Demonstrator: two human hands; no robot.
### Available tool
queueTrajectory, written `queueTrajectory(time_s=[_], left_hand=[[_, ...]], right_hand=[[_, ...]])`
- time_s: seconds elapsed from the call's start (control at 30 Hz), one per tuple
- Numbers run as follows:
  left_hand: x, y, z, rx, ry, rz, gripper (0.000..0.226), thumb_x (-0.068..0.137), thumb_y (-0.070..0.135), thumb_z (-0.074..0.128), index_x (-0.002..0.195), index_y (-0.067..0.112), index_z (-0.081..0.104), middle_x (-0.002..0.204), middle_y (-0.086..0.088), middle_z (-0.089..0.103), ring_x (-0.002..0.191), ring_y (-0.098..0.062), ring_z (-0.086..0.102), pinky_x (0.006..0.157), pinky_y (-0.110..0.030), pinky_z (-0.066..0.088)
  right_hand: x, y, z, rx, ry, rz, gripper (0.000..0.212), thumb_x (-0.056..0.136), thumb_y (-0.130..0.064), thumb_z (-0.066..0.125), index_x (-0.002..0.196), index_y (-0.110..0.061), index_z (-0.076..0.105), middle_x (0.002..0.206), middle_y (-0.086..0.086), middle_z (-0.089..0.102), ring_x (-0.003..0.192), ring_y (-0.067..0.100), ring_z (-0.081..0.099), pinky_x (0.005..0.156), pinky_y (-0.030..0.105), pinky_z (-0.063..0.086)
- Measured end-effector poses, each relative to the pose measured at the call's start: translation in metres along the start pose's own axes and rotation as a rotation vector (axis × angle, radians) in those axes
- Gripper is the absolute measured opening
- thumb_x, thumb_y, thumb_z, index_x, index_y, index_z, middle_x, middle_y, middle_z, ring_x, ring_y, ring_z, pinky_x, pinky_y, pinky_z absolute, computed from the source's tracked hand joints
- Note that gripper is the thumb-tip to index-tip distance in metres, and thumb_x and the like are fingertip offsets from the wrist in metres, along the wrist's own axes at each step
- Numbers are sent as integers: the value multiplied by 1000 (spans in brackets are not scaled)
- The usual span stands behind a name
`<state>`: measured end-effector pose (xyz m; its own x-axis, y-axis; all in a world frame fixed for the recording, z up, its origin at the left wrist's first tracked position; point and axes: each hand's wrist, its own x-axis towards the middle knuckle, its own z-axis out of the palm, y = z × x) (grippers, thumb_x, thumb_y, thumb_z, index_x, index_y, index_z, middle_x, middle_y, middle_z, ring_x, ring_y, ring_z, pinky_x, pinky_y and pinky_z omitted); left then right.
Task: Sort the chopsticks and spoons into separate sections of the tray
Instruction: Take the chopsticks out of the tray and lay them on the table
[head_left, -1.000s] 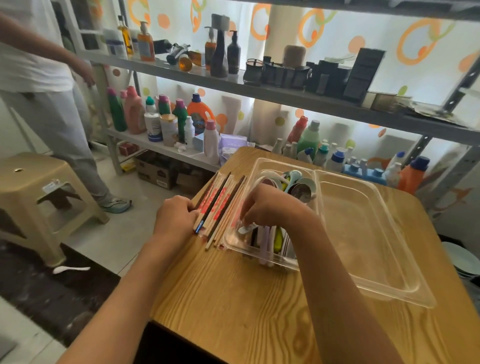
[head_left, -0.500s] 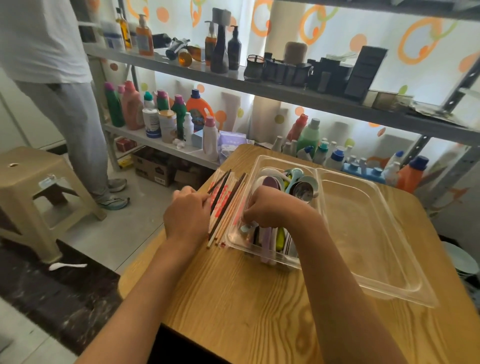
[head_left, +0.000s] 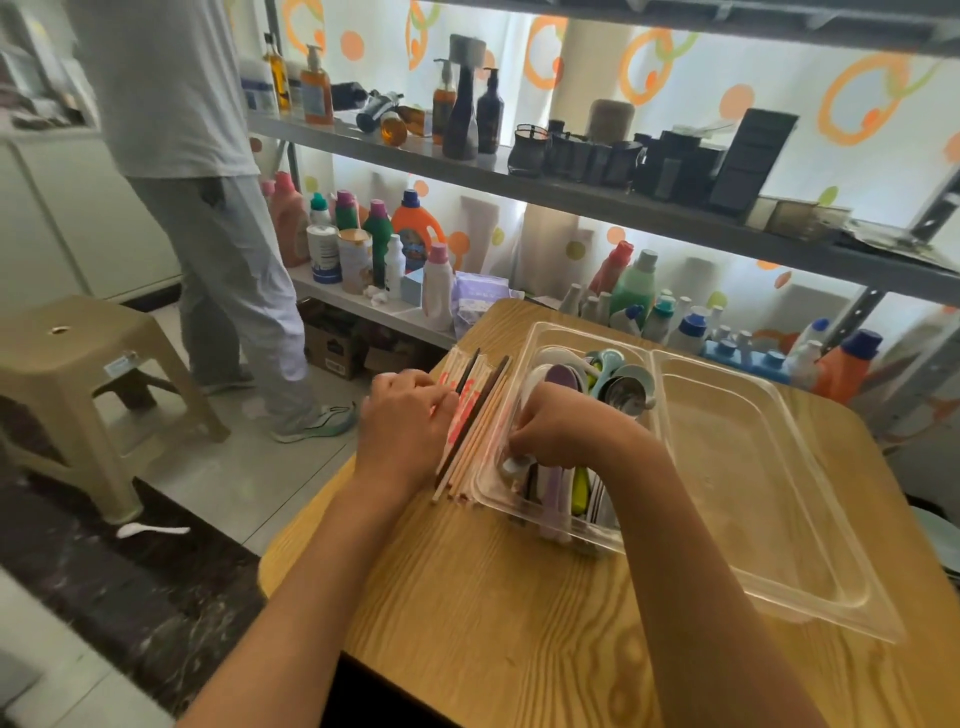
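A clear two-section tray (head_left: 779, 519) stands on the wooden table (head_left: 493, 597). Its left section holds several spoons (head_left: 623, 384) of mixed colours, and its right section is bare. A bundle of chopsticks (head_left: 478, 415), some in red-printed paper sleeves, lies on the table against the tray's left wall. My left hand (head_left: 405, 426) lies over the bundle with its fingers curled onto the sticks. My right hand (head_left: 561, 431) is inside the left section with its fingers curled down. It pinches a white spoon (head_left: 514, 463) among the handles.
A metal shelf (head_left: 571, 197) crowded with bottles runs behind the table. A person (head_left: 223, 260) stands at the left by a beige plastic stool (head_left: 78, 364). A white spoon (head_left: 150, 530) lies on the dark floor below the table's left edge.
My left hand has slid right, from the bundle's left edge to on top of the chopsticks. My right hand stays in the spoon section. The standing person has stepped closer to the shelf.
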<state>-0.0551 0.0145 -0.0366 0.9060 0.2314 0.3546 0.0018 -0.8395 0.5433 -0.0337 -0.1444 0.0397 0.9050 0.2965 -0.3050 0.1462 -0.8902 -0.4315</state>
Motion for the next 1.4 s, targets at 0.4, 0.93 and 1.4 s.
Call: queueTrajectory(time_s=[0.4, 0.93, 1.4], left_hand=[[-8, 27, 3, -535, -280, -105, 20, 95, 26, 60, 107, 17, 73, 87, 8, 70, 83, -3, 63, 75, -25, 52], [-1, 41, 3, -433, -318, -156, 26, 98, 17, 55, 119, 11, 67, 114, -5, 69, 88, -8, 54, 79, -25, 41], [3, 36, 5, -515, -324, -203, 25, 97, 16, 55, 119, 11, 67, 113, -6, 69, 95, -11, 55, 83, -27, 40]], right_hand=[[2, 7, -4, -37, 31, 60, 24, 81, -20, 77, 100, -11, 65, 93, 6, 65, 87, 18, 65, 74, 27, 56], [1, 6, 5, -198, 10, -26, 18, 76, -14, 79, 91, -14, 69, 88, 2, 67, 84, 17, 65, 76, 31, 58], [5, -1, 22, -307, -76, -67, 23, 85, -10, 68, 108, -11, 69, 89, 4, 65, 88, 20, 63, 81, 32, 56]])
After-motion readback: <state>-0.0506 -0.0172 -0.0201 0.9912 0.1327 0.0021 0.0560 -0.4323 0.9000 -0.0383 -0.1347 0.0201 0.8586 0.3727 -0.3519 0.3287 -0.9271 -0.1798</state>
